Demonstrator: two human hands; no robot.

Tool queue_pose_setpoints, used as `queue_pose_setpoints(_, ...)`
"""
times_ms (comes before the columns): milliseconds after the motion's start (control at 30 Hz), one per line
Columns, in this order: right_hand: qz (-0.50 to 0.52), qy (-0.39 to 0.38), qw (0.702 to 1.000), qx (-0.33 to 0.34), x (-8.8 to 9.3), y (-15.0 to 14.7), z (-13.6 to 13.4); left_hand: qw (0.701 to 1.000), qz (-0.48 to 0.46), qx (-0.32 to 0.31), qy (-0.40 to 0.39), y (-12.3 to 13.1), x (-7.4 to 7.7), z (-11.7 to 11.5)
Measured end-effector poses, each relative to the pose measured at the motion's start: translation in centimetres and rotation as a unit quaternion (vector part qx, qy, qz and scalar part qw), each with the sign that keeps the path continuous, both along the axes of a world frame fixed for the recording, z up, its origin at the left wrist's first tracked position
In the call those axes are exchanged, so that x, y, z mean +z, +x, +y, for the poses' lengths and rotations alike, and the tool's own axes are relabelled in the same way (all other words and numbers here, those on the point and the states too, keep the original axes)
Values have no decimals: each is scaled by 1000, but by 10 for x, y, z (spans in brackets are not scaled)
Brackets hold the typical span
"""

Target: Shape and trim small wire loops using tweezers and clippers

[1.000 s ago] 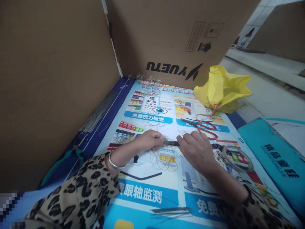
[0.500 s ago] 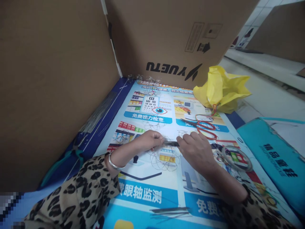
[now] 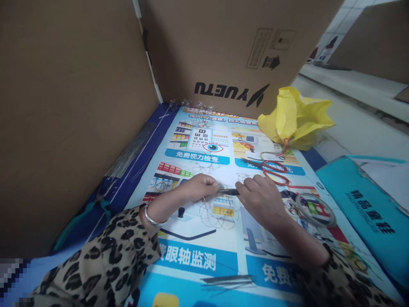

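Observation:
Thin looped wire hangs under my left hand, whose fingers are pinched together on it. My right hand is wrapped round a small dark tool. The tool's narrow tip points left and meets the wire at my left fingertips; the exact contact is too small to make out. Both hands are over a printed poster. Below them lie several thin dark wire pieces.
Red-handled scissors lie beyond my right hand, near a yellow paper bag. A wire coil and a teal box are at right. Teal-handled pliers lie left. Cardboard walls stand behind.
The whole view has shifted slightly. Both hands keep nearly the same pose, with the dark tool still between them.

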State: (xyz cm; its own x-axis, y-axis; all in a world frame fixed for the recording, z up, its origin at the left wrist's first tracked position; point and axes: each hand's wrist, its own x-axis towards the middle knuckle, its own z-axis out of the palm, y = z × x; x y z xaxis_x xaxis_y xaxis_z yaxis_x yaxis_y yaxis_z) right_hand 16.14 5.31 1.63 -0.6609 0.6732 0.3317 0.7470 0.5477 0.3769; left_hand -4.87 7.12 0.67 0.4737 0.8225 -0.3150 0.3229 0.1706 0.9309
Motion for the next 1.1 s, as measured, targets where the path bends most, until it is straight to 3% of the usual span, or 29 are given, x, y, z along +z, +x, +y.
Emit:
queue_pose_setpoints(500, 7, -14, 1000, 6, -3, 0, 1, 1000, -1, -18, 14, 0, 2, 0)
queue_pose_setpoints(800, 31, -77, 996, -12, -6, 2, 4, 1000, 19, -3, 15, 1, 1, -2)
queue_pose_setpoints(1100, 19, -41, 999, 11, -4, 2, 5, 999, 20, -8, 26, 1, 1, -1)
